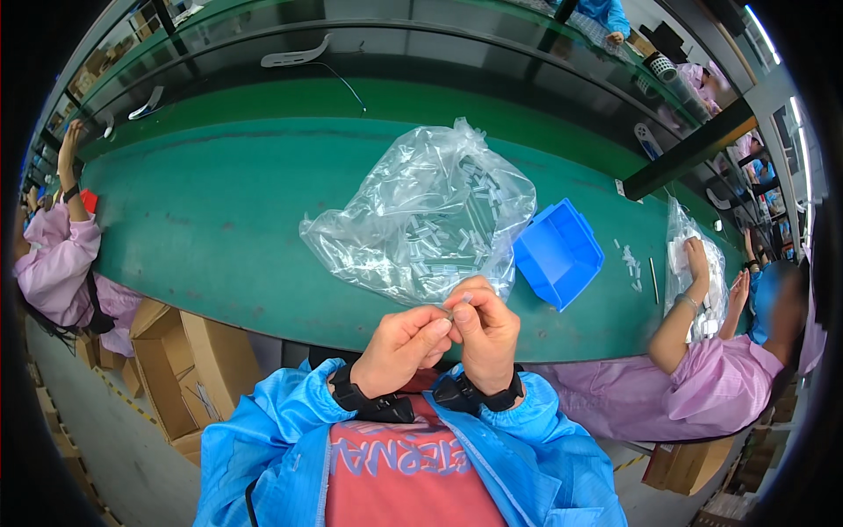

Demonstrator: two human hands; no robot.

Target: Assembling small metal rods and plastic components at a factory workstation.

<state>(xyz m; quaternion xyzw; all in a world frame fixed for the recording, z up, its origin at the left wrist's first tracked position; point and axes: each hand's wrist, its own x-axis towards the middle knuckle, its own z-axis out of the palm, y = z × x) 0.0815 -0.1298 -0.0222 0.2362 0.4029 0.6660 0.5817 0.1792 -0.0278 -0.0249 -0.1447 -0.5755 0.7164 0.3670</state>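
My left hand (400, 350) and my right hand (486, 337) meet in front of my chest, fingertips pinched together. A small clear plastic piece (466, 299) shows between the thumb and forefinger of my right hand. The left thumb and forefinger close on something at the same spot, mostly hidden by the fingers. Just beyond my hands lies a large clear plastic bag (378, 211) on the green table. Many short clear tube-like pieces (428, 235) are inside it. To the right of the bag stands a blue plastic bin (562, 250), tilted toward me.
Loose clear pieces (631, 263) and a thin metal rod (653, 280) lie right of the bin. A co-worker in pink (694, 382) handles another clear bag (680, 233) at the right. Another person (61, 250) sits far left. An open cardboard box (198, 369) stands below the table's left front edge.
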